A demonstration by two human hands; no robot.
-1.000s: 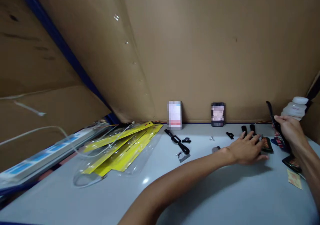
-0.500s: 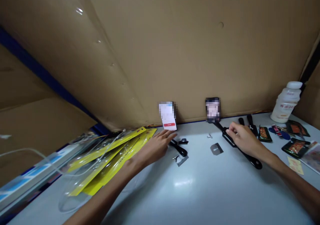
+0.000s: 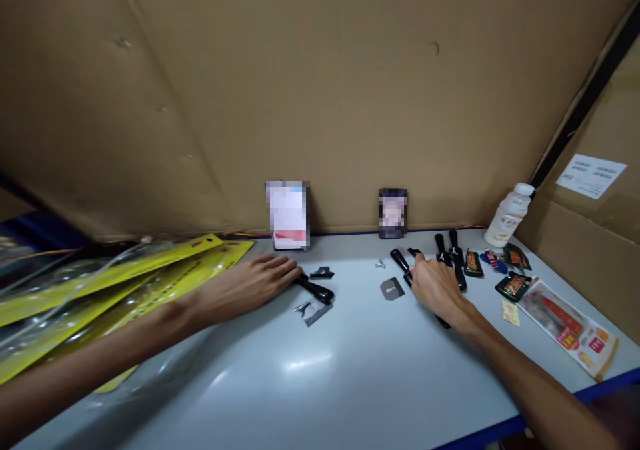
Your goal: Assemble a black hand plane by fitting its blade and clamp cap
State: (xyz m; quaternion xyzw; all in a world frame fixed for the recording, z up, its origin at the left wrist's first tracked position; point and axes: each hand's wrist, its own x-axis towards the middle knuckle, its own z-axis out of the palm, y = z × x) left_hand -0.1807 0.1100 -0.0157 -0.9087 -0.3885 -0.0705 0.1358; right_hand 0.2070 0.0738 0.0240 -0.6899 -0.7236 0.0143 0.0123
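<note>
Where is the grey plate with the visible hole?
The grey plate lies right of centre in the head view, left of the right hand and in front of a winged silver fastener.

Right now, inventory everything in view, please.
Handled tools: four, black, one left, three right
Small pieces: two, black, near hands
Plates: two, grey, mid-table
Wing screws: two, silver, near plates
Screens: two, pale, blurred, at back
Packages: several, yellow and clear, left
Bottle: one, whitish, back right
Packets: three, dark, right
Trinket: one, blue-red, right
Slip: one, yellow, right
Wrapper: one, red-white, right
Label: one, white, right side
Post: one, black, right corner
Walls: at least two, brown, back and right
Table: one, pale grey, below
Left hand: one, bare, over left tool
Right hand: one, bare, curled over right tool
</note>
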